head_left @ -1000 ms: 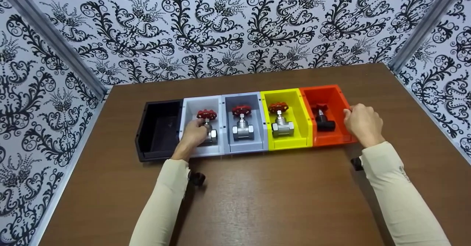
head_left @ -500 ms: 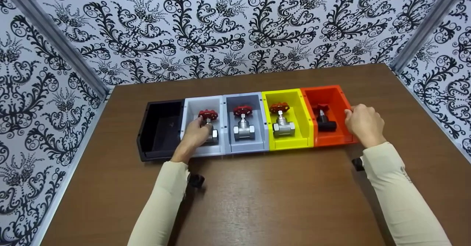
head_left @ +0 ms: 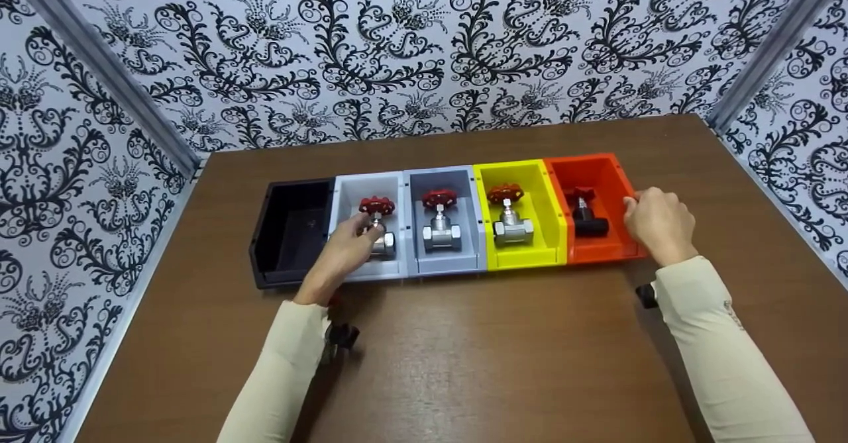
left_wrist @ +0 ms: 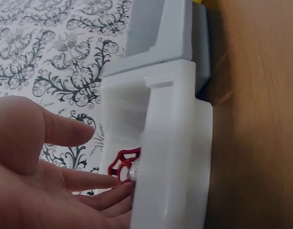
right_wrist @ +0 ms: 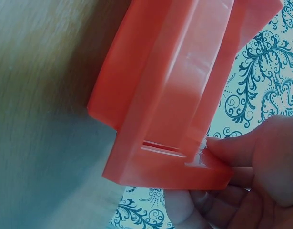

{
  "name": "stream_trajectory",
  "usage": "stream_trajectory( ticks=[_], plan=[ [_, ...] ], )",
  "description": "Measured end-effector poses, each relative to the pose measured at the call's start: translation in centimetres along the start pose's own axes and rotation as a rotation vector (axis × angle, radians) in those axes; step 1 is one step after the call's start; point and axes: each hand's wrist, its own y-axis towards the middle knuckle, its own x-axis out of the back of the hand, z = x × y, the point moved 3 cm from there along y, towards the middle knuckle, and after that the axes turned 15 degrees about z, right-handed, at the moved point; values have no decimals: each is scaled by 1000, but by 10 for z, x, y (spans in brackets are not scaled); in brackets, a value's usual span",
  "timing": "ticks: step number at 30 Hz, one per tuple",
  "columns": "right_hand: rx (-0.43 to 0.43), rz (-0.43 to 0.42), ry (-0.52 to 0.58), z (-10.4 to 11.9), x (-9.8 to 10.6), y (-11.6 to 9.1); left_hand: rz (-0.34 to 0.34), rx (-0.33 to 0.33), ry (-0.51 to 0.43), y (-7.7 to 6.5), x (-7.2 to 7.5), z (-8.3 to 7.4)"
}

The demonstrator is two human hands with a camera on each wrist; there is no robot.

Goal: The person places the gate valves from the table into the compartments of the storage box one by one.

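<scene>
My left hand is over the left wall of the white bin, beside a silver valve with a red handwheel. In the left wrist view its thumb stands well apart from the fairly straight fingers, whose tips are right at the handwheel and partly hidden by the bin. My right hand pinches the right side wall of the orange bin, thumb on the inner side and fingers curled outside. In that bin lies a black valve with a red handle.
Left of the white bin stands a black bin. A grey bin and a yellow bin sit between white and orange, each with a silver valve in it. Patterned walls enclose the brown table behind and at the sides.
My left hand has loosened from the valve in the white bin and drawn slightly back toward me, showing more of the valve. My right hand keeps its hold on the orange bin.
</scene>
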Motion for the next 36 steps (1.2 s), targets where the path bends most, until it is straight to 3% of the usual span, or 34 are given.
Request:
stream_trajectory(
  ticks=[7,16,26,36],
  plan=[
    [-9,3,1,-1,-1,1,26,-20,-26,-14,3,0],
    [8,-28,-11,-1,-3,-2,121,-1,-148,-34,16,3],
    [-8,-14,-12,-1,-1,-1,129,-14,-202,-56,39,22],
    [-2,-17,-14,1,-2,-1,119,38,-195,-78,60,42]
  ],
)
